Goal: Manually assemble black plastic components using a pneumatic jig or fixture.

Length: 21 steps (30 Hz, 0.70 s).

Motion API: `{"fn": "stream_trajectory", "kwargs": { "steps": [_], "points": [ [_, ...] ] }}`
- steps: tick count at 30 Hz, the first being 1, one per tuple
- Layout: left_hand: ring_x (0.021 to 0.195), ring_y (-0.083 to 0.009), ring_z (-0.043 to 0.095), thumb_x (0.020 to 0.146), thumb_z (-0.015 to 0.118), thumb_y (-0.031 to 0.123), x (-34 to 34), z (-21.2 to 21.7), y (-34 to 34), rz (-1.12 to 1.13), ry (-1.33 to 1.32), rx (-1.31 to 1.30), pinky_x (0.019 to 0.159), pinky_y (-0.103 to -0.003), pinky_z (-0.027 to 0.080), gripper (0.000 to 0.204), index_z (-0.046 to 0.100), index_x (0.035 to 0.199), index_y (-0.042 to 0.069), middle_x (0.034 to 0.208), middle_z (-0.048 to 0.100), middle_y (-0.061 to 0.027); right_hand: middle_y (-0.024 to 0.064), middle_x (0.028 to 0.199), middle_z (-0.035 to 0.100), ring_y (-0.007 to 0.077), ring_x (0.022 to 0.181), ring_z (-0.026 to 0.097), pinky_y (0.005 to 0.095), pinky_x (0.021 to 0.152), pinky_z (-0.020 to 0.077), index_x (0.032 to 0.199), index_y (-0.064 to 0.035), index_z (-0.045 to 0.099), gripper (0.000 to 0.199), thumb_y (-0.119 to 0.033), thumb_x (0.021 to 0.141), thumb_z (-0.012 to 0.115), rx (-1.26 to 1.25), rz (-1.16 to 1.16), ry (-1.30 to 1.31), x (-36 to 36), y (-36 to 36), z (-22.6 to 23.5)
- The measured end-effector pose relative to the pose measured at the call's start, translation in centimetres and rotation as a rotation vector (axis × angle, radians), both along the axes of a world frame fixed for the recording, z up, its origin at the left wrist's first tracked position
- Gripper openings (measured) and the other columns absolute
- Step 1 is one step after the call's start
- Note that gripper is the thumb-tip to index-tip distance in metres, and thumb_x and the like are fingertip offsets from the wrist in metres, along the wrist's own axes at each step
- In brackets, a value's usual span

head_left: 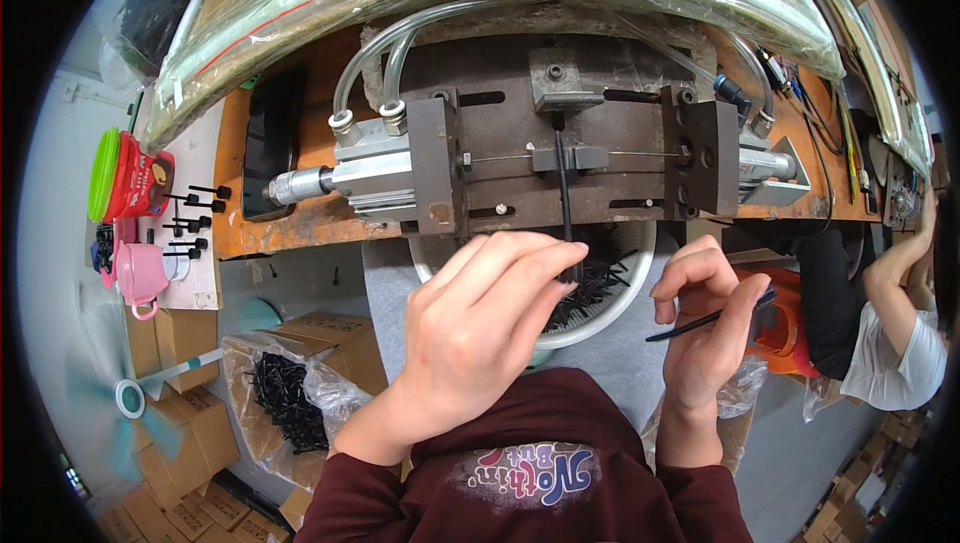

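My left hand (pixel 480 318) is closed on the near end of a thin black rod (pixel 566 183). The rod runs away from me between two small grey jaws (pixel 592 159) on a dark metal fixture (pixel 500 178), and its far end meets a bolted metal block (pixel 560 78). To the right, my right hand (pixel 700 318) holds a slim black rod (pixel 698 325) between thumb and curled fingers, its pointed tip toward the left. Below the fixture a white basin (pixel 598 331) holds many black pieces; my left hand hides part of it.
Air cylinders with clear hoses flank the fixture: left cylinder (pixel 372 183), right cylinder (pixel 765 165). A pink cup (pixel 140 273) and red tub (pixel 140 178) stand at left, near a fan (pixel 130 399) and lined carton (pixel 290 398). Another person's arm (pixel 895 283) shows at right.
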State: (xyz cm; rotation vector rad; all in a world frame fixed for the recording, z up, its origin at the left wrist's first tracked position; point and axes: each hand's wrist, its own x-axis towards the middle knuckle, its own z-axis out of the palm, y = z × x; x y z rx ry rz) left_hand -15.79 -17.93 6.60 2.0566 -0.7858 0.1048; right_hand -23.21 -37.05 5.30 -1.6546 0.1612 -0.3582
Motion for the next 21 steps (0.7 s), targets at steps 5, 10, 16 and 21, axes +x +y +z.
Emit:
{"fn": "stream_trajectory", "kwargs": {
  "steps": [5, 10, 16, 21],
  "points": [
    [0.083, -0.0243, 0.068, 0.072, 0.078, 0.001, 0.7, -1.6, -1.4, 0.056, -0.327, 0.127, 0.078, -0.032, 0.055, 0.030, 0.073, 0.102, 0.001, 0.120, 0.070, -0.0119, 0.0107, 0.092, 0.053, 0.0048, 0.057, 0.045, 0.0190, 0.050, 0.0359, 0.082, 0.0025, 0.058, 0.072, -0.054, 0.107, 0.021, -0.056, -0.113, -0.050, -0.1, 0.5, 0.7],
    [0.074, -0.0198, 0.067, 0.073, 0.078, 0.007, 1.0, -0.5, -2.0, 0.059, -0.409, 0.287, 0.071, -0.031, 0.053, 0.027, 0.073, 0.100, 0.002, 0.121, 0.070, -0.0112, 0.0163, 0.108, 0.063, 0.0120, 0.068, 0.062, 0.0218, 0.059, 0.0524, 0.096, 0.0037, 0.068, 0.007, 0.001, 0.092, 0.064, -0.006, -0.006, -0.018, -0.4, 0.4, 1.6],
    [0.069, -0.0188, 0.066, 0.072, 0.079, 0.009, 1.2, 0.4, -2.3, 0.046, -0.414, 0.401, 0.066, -0.030, 0.052, 0.029, 0.074, 0.100, 0.003, 0.122, 0.070, -0.0114, 0.0158, 0.106, 0.069, 0.0192, 0.083, 0.071, 0.0264, 0.067, 0.0569, 0.104, 0.0026, 0.071, 0.021, 0.011, 0.086, 0.065, -0.200, -0.001, -0.040, -0.1, 1.0, 2.0],
    [0.071, -0.0185, 0.069, 0.074, 0.081, 0.014, 0.9, 1.0, -1.5, -0.013, -0.309, 0.247, 0.066, -0.029, 0.054, 0.035, 0.072, 0.106, 0.003, 0.120, 0.071, -0.0113, 0.0173, 0.102, 0.071, 0.0251, 0.081, 0.071, 0.0315, 0.068, 0.0576, 0.105, 0.0023, 0.073, 0.027, 0.015, 0.081, 0.068, -0.853, -0.154, -0.341, 0.4, -0.2, 2.1]
  ]
}}
